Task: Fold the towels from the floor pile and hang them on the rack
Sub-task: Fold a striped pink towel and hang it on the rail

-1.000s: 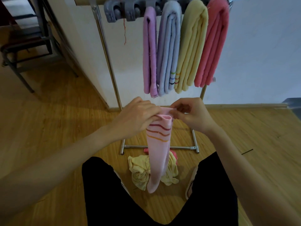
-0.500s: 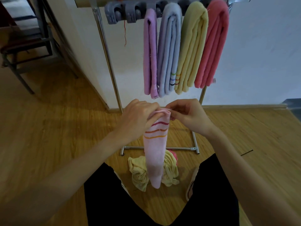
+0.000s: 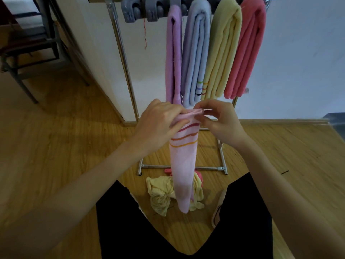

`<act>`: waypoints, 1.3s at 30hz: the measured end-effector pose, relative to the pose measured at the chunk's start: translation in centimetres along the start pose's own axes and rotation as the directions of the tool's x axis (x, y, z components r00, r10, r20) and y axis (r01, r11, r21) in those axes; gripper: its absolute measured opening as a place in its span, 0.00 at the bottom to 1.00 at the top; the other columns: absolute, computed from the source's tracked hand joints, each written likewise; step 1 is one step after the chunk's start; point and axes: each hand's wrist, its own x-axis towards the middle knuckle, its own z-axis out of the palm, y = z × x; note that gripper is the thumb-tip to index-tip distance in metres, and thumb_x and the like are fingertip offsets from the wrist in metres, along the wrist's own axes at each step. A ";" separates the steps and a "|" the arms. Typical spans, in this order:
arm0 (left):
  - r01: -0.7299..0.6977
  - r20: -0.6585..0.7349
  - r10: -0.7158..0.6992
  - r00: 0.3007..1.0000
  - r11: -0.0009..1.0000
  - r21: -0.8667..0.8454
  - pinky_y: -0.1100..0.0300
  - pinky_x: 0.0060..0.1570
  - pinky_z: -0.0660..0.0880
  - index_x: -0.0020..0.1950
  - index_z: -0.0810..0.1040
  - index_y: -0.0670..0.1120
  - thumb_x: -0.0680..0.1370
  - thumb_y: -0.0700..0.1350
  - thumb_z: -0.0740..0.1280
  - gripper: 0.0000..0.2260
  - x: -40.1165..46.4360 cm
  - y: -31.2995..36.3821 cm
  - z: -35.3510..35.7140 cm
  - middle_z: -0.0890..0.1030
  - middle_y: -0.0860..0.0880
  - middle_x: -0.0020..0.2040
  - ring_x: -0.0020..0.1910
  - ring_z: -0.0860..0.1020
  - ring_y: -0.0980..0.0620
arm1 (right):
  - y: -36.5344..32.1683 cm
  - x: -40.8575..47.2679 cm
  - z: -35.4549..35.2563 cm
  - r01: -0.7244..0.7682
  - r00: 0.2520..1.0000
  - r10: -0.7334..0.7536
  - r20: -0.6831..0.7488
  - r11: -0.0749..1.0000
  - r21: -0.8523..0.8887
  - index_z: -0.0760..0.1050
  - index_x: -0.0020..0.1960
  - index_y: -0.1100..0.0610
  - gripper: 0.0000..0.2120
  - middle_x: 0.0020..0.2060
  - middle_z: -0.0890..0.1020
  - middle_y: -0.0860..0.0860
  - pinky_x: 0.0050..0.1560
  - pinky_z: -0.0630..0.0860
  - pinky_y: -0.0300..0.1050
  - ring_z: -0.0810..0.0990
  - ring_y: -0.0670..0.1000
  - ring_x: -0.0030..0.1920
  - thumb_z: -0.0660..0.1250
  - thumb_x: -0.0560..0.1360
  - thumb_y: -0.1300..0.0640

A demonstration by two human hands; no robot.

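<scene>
Pink striped towel (image 3: pixel 183 165) hangs narrow and folded lengthwise above the floor pile (image 3: pixel 168 195), in front of the rack (image 3: pixel 125 58). Left hand (image 3: pixel 160 124) grips its top edge; right hand (image 3: pixel 218 118) pinches the corner. Advice: align edges squarely (stripes level) before halving. Soft, pale, three coloured bands.

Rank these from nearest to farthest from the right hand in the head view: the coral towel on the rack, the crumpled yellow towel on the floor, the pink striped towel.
From the right hand:
1. Pink striped towel, pinched at its top edge.
2. Crumpled yellow towel, on the floor below.
3. Coral towel, hanging at the rack's right end, by the wall.
</scene>
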 end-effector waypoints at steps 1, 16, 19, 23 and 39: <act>-0.018 -0.029 0.018 0.999 1.000 0.001 0.64 0.47 0.63 0.54 0.80 0.45 0.77 0.51 0.65 0.12 -0.1 -0.1 -0.1 0.82 0.49 0.46 0.44 0.77 0.52 | -0.1 0.2 0.1 -0.022 1.000 0.022 -0.011 0.999 0.047 0.78 0.49 0.59 0.09 0.43 0.82 0.53 0.46 0.81 0.45 0.83 0.53 0.44 0.67 0.73 0.70; 0.418 0.026 -0.540 0.841 0.619 -0.664 0.67 0.41 0.76 0.46 0.81 0.42 0.72 0.38 0.73 0.04 -1.4 -1.5 1.1 0.82 0.50 0.40 0.39 0.80 0.59 | 0.1 0.7 -0.2 -0.117 0.986 0.103 0.134 0.988 0.105 0.79 0.52 0.58 0.12 0.46 0.83 0.60 0.50 0.80 0.58 0.82 0.55 0.47 0.71 0.71 0.68; 0.384 -0.028 -0.526 0.850 0.655 -0.650 0.66 0.41 0.76 0.45 0.81 0.44 0.72 0.40 0.74 0.04 -1.2 -1.4 1.4 0.81 0.51 0.39 0.38 0.79 0.59 | 0.3 1.2 -0.7 -0.109 0.980 0.099 0.172 0.993 0.047 0.80 0.50 0.64 0.09 0.43 0.81 0.67 0.46 0.77 0.61 0.79 0.56 0.41 0.72 0.72 0.62; 0.370 -0.002 -0.517 0.856 0.616 -0.696 0.66 0.43 0.77 0.49 0.80 0.40 0.71 0.39 0.74 0.09 -2.5 -1.2 1.7 0.82 0.48 0.42 0.41 0.80 0.57 | 0.0 1.7 0.3 -0.100 0.977 0.095 0.193 0.995 0.017 0.76 0.48 0.65 0.10 0.37 0.76 0.57 0.40 0.72 0.52 0.73 0.52 0.39 0.66 0.72 0.59; 0.898 0.619 -0.658 0.428 0.236 -0.371 0.71 0.32 0.69 0.35 0.80 0.49 0.71 0.45 0.75 0.07 -15.9 -5.0 14.3 0.79 0.55 0.33 0.34 0.76 0.59 | -1.2 1.2 3.6 -0.222 0.960 0.267 -0.083 0.908 0.355 0.75 0.47 0.58 0.02 0.38 0.77 0.55 0.43 0.79 0.53 0.77 0.54 0.41 0.65 0.76 0.64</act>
